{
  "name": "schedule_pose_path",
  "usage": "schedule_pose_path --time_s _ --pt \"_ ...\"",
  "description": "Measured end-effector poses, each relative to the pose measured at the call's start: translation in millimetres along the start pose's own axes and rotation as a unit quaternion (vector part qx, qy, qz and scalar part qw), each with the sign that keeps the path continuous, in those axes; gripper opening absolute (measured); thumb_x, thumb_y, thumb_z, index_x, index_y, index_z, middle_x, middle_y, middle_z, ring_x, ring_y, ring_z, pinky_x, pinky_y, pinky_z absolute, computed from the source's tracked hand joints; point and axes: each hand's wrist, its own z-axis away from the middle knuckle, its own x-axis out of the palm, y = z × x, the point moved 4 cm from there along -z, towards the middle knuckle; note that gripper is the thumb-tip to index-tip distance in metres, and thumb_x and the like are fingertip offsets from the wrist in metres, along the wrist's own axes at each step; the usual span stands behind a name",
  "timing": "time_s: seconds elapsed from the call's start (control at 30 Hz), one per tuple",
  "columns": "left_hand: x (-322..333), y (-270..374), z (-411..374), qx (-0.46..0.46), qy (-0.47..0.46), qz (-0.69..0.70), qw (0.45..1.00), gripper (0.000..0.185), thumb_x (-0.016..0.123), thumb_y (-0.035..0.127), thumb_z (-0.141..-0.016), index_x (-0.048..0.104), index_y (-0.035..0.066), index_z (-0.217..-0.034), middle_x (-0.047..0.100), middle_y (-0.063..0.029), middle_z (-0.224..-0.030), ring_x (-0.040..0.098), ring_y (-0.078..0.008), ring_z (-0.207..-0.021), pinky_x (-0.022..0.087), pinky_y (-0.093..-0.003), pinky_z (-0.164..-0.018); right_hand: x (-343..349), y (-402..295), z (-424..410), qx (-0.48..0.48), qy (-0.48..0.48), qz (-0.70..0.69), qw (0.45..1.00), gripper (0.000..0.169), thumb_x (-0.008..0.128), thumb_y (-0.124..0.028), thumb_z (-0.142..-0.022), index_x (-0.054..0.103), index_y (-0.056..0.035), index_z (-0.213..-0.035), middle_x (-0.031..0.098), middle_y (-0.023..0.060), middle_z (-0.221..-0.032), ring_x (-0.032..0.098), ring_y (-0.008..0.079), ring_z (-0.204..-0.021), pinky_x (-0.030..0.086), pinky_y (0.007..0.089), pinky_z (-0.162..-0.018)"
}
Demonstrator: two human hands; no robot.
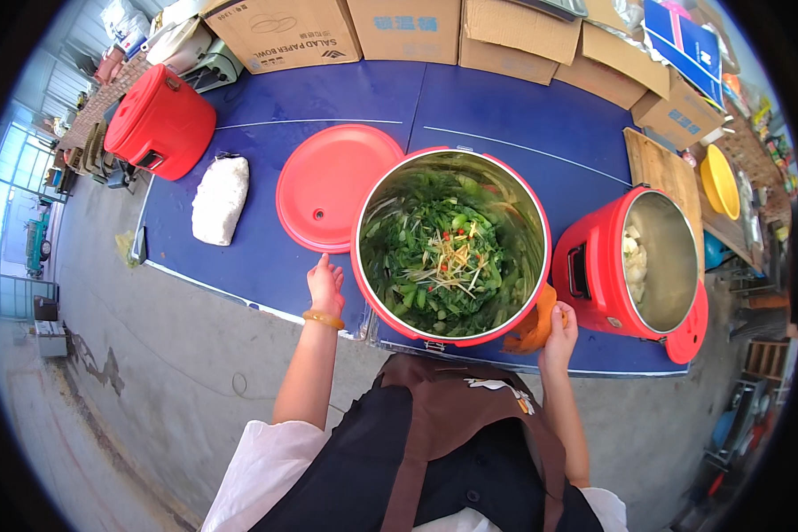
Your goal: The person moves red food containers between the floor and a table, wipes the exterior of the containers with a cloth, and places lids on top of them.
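An uncovered red insulated food barrel (357, 279) with a steel interior stands before me. Chopped leafy greens (405, 256) lie inside, topped with pale yellow shreds and small red bits. My right hand (562, 329) grips an orange cloth (537, 326) against the barrel's right side. My left hand (326, 286) holds nothing, its fingers partly spread at the near edge of a round red lid (336, 186). Whether a fingertip touches the lid, I cannot tell. That lid lies on the blue table (286, 292), left of the barrel.
A second uncovered barrel (588, 266) at right contains pale chunks (634, 259), with another red lid (690, 326) beside it. At left are a white bundle (221, 199) and a closed red barrel (166, 123). Cardboard boxes (402, 30) line the far edge. A wooden board (665, 163) lies right.
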Motion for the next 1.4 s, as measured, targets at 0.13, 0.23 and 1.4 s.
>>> schedule_pose_path --time_s 0.13,0.23,1.4 --pt "8.6 -22.4 -50.5 -0.222 0.024 0.139 0.965 0.075 0.064 0.034 -0.089 0.025 0.003 -0.145 0.03 -0.0234 -0.146 0.042 -0.0345 -0.13 0.04 -0.0446 -0.106 -14.6 3.0 8.6 0.062 0.024 -0.005 0.998 0.017 0.051 -0.018 -0.1 0.053 -0.0027 -0.107 0.063 0.008 -0.095 0.062 0.0148 -0.082 0.052 0.028 -0.072" --pt "29.6 -26.3 -68.3 -0.253 -0.006 0.185 0.95 0.08 0.065 0.034 -0.087 0.022 0.004 -0.147 0.027 -0.0229 -0.149 0.037 -0.0352 -0.134 0.036 -0.0483 -0.109 -19.6 -2.3 14.4 0.034 0.068 0.006 0.997 0.017 0.052 -0.018 -0.1 0.054 -0.0029 -0.107 0.063 0.0075 -0.097 0.061 0.0138 -0.084 0.052 0.027 -0.074" --pt "-64.6 -12.3 137.1 -0.05 0.044 0.112 0.991 0.057 0.05 0.063 -0.09 0.031 0.016 -0.066 0.028 0.0038 -0.053 0.034 -0.0092 -0.046 0.034 -0.0201 -0.044 -548.8 20.7 -162.9 0.125 0.387 -0.384 0.829 0.103 0.076 -0.047 -0.078 0.013 -0.0077 -0.15 0.025 0.015 -0.153 0.033 0.0267 -0.138 0.038 0.0451 -0.108"
